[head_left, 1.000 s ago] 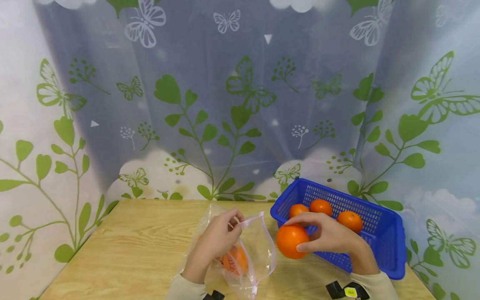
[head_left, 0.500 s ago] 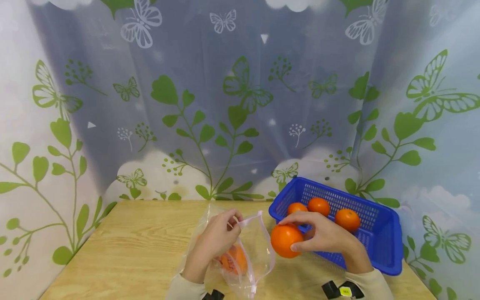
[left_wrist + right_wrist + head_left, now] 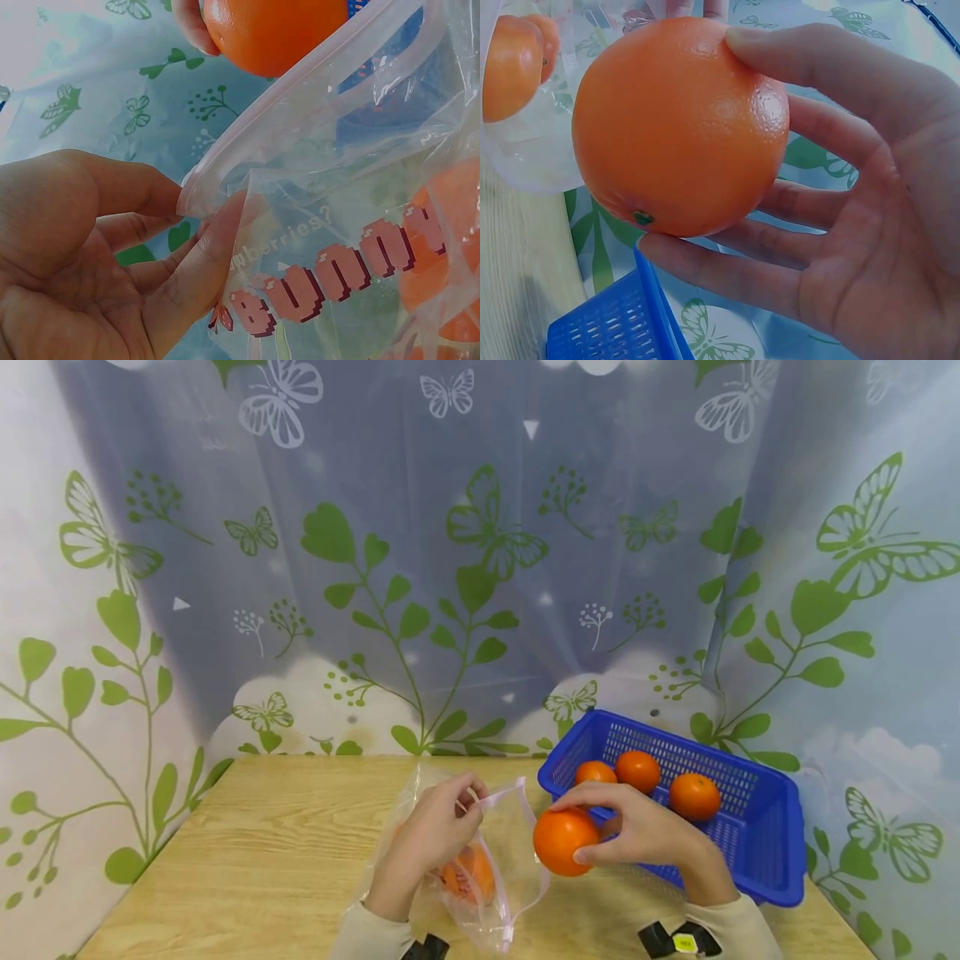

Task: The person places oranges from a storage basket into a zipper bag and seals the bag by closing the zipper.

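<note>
My right hand (image 3: 637,827) holds an orange (image 3: 566,842) between thumb and fingers, at the mouth of a clear zip bag (image 3: 517,852). In the right wrist view the orange (image 3: 679,127) shows its small green stem end. My left hand (image 3: 435,831) pinches the bag's pink zip edge near its upper corner. In the left wrist view thumb and forefinger of the left hand (image 3: 112,240) grip that edge, beside red "BUNNY" lettering on the bag (image 3: 300,225). Oranges (image 3: 514,67) lie inside the bag, partly hidden in the head view by the left hand and the film.
A blue plastic basket (image 3: 757,827) stands at the right of the wooden table (image 3: 247,852), with several oranges (image 3: 694,797) in it. Behind the table hangs a curtain (image 3: 405,610) printed with leaves and butterflies.
My right hand has carried the orange a little to the left, from beside the basket to the bag's opening. The left hand keeps its pinch on the bag edge.
</note>
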Motion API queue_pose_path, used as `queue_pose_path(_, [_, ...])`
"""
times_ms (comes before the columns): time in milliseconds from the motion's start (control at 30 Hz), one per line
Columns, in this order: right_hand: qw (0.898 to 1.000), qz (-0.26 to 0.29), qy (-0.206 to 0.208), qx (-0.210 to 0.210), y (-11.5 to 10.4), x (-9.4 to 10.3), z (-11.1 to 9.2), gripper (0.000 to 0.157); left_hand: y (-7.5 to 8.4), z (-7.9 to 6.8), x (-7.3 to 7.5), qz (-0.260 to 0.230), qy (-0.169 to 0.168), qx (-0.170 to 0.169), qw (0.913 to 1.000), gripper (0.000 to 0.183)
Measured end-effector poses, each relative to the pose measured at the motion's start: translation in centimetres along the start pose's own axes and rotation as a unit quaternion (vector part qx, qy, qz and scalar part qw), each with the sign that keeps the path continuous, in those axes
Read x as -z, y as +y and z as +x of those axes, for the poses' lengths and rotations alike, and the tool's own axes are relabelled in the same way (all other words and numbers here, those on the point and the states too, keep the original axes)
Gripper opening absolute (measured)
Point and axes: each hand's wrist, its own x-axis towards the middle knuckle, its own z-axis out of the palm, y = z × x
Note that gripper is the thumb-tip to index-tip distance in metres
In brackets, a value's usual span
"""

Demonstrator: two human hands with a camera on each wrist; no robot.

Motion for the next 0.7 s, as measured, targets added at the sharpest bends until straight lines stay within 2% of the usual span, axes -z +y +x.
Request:
queue_pose_path(433, [1.0, -0.006, 0.001, 0.012, 0.1, -0.8, 0.5, 0.046, 0.3, -0.2, 0.0, -0.022, -0.009, 0.009, 0.9997, 0.01])
queue_pose_path(700, [1.0, -0.015, -0.003, 0.019, -0.1, -1.3, 1.1, 0.047, 0.3, -0.2, -0.1, -0.017, -0.004, 0.011, 0.9998, 0.01])
